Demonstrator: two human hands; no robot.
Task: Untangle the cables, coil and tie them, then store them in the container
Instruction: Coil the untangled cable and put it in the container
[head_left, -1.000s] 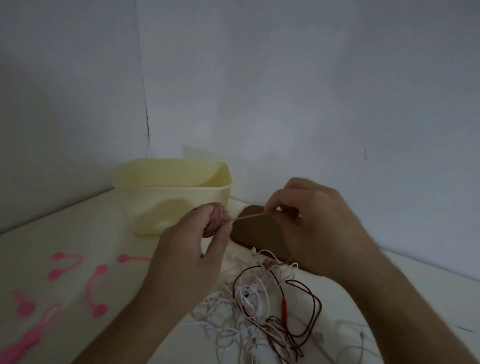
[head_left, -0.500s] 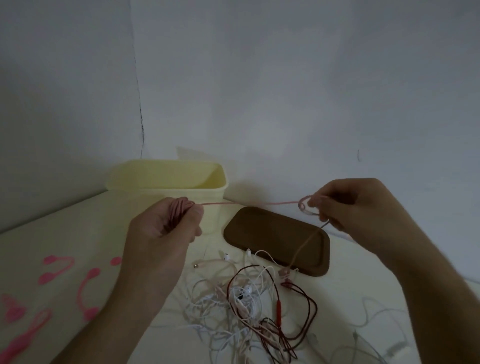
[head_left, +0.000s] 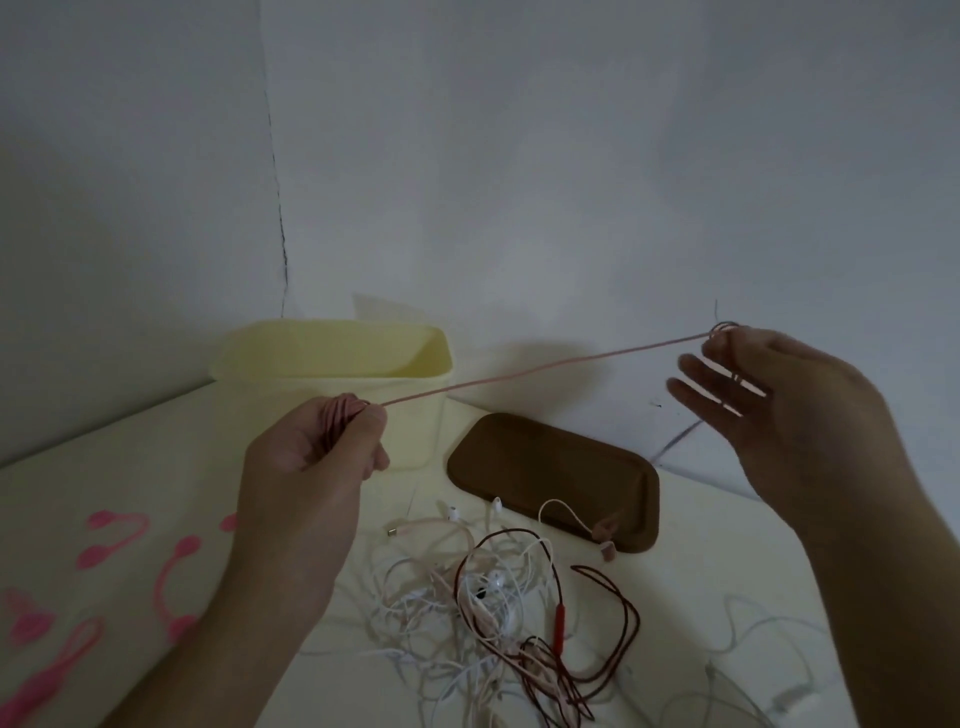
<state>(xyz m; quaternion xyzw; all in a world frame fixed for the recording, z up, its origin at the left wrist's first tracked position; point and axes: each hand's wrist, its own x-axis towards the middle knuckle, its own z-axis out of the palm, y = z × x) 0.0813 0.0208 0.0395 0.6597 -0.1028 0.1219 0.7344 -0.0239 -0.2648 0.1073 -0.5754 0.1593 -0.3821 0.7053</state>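
Head view, looking down at a pale tabletop (head_left: 119, 467) set into a grey wall corner. Left hand (head_left: 311, 467) curled tight around a small coil of pink cable (head_left: 340, 423), thumb clamped over the bundle. From that fist, a taut pink strand (head_left: 545, 366) running up and right to the right hand (head_left: 789, 410). Right hand raised, fingers (head_left: 696, 395) spread and mostly straight, strand looped over the top of the index finger and trailing across the others; no clear pinch visible. Behind the left hand, a cream container (head_left: 332, 364), open-topped, standing against the wall. Just right of it, a brown lid (head_left: 550, 473) lying flat. In front of both, a tangled heap of white, pink and dark red cables (head_left: 498, 597) with earbuds mixed in, one plug end resting on the lid's near edge. Far left, several pink cable ties (head_left: 171, 582) scattered loose. No brand, label or readable writing anywhere.
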